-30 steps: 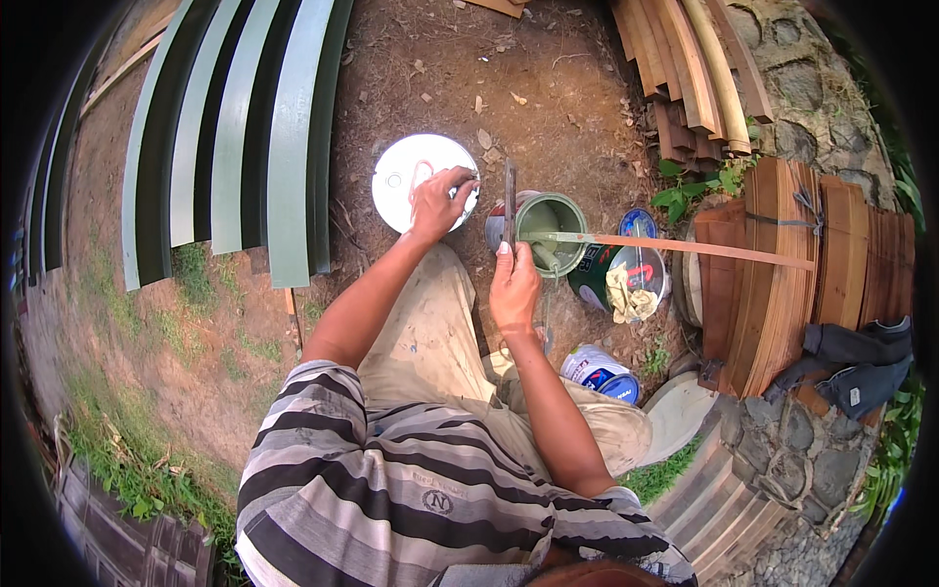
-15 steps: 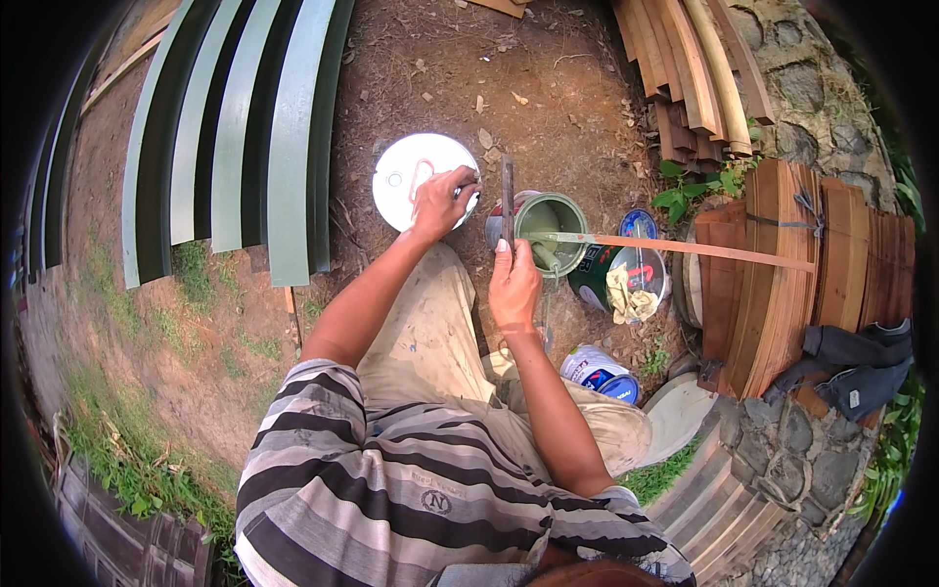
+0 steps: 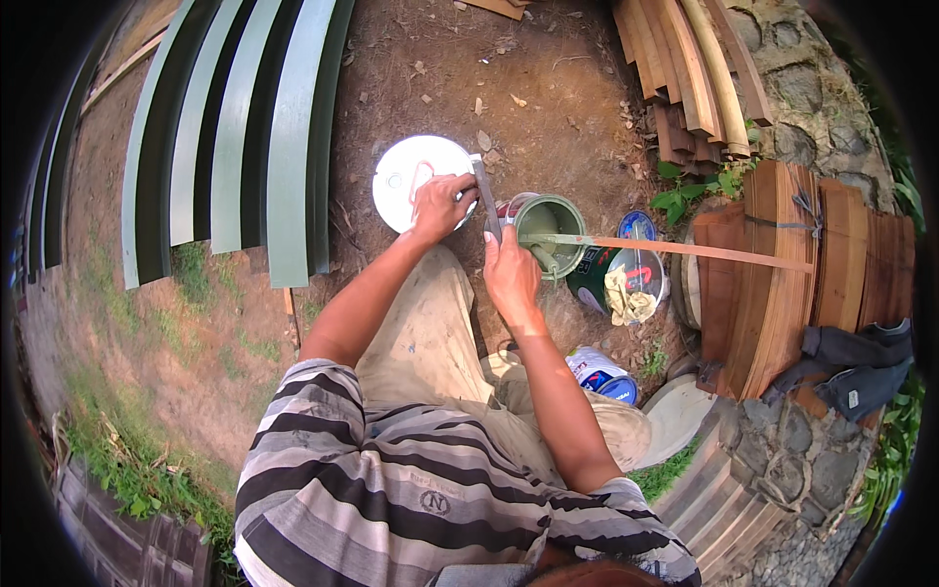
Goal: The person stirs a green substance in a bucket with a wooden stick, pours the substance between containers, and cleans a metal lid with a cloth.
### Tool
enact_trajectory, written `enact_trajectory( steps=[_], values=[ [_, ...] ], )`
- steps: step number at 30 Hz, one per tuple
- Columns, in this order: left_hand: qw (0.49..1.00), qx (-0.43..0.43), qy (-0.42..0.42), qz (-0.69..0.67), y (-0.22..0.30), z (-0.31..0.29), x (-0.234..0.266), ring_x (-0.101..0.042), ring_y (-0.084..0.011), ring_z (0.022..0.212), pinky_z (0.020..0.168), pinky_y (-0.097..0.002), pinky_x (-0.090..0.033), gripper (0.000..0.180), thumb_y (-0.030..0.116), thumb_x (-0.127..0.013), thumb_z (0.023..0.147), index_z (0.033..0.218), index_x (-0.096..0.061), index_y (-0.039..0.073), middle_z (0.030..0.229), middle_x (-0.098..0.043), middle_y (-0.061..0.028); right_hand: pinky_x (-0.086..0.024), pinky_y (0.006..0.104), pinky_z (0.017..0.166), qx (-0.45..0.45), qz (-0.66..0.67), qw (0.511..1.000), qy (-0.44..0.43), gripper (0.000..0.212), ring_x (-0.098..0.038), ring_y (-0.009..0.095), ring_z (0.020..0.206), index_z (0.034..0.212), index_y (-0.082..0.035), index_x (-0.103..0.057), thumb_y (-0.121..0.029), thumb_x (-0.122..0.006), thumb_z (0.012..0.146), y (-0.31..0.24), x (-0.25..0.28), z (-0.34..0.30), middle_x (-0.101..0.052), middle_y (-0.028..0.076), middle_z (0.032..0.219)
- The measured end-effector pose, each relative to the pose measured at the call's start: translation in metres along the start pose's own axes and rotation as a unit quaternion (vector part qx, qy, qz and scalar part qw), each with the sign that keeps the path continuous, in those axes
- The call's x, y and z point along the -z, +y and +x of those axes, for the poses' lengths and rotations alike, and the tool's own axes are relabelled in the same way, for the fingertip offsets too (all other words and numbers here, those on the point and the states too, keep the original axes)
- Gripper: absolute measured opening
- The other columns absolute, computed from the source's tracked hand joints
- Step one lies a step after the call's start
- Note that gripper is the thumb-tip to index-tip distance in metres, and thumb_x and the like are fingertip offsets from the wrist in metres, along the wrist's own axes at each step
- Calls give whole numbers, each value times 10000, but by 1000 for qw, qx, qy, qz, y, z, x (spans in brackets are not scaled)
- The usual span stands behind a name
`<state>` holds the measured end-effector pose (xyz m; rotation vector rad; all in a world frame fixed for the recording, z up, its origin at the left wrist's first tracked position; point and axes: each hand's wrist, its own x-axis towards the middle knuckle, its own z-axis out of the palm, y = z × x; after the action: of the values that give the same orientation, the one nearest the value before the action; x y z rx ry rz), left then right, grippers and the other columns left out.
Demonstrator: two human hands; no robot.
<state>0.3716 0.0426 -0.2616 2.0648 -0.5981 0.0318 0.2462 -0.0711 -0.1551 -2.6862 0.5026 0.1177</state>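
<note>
My left hand [image 3: 442, 203] rests on the round white lid of a bucket [image 3: 396, 161], its fingers curled at the right edge; what they grip, if anything, is hidden. A flat, dark metal bar [image 3: 486, 196] stands up from my right hand [image 3: 512, 274], which is closed round its lower end. The bar tilts left, its far end beside the lid's right edge and close to my left fingers. Just right of it is an open can [image 3: 575, 210] coated with grey-green paint. A long wooden stick [image 3: 675, 245] with a paint-covered end lies across the can's mouth.
Right of the can, a dark green container [image 3: 592, 279] carries a crumpled cream cloth [image 3: 631, 296]. A white-and-blue can [image 3: 611, 383] lies by my right knee. Green-painted boards [image 3: 293, 147] stretch along the left. Stacked timber [image 3: 773, 293] and a stone wall [image 3: 797, 83] border the right.
The bar's far end has swung left, from above the open can to the white lid's edge. My right hand has turned and shifted slightly left with it; my left hand has barely moved.
</note>
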Motion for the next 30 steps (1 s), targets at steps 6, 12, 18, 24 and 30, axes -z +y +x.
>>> enact_trajectory(
  steps=[6,12,18,24,30],
  values=[
    [1000,3,0,-15,-5,-4,2,-718,-310,806,720,-446,-543,176,213,-767,911,1067,-760,133,830,-722,-107,-464,610,627,52,201,967,145,268,-665,511,722,1082,-42,-587,-305,-539,1096,-41,40,-4,-670,265,763],
    [1000,-17,-12,-3,1,-3,-1,-735,-300,837,750,-421,-556,164,178,-778,898,1047,-761,113,862,-746,-100,-461,612,597,-20,28,999,19,296,-656,510,668,1096,-11,-570,-306,-540,1091,2,1,8,-649,277,703],
    [1000,20,-20,-2,2,-5,5,-727,-303,859,766,-442,-556,206,212,-755,900,1088,-753,129,896,-735,-103,-458,584,574,85,215,956,180,286,-632,513,646,1103,14,-563,-271,-541,1093,-22,33,7,-617,262,655],
    [1000,1,-15,1,-1,-2,1,-730,-293,845,752,-411,-554,197,204,-779,885,1044,-757,88,908,-746,-106,-460,631,628,-37,35,999,10,316,-659,516,690,1096,8,-571,-303,-513,1099,33,-26,4,-645,280,683],
    [1000,-4,-4,-5,4,-4,5,-720,-288,816,735,-398,-545,151,167,-785,894,991,-749,57,881,-729,-110,-418,562,626,-20,205,967,154,288,-610,522,720,999,-15,-536,-269,-487,1122,5,21,-4,-607,257,742]
  ],
)
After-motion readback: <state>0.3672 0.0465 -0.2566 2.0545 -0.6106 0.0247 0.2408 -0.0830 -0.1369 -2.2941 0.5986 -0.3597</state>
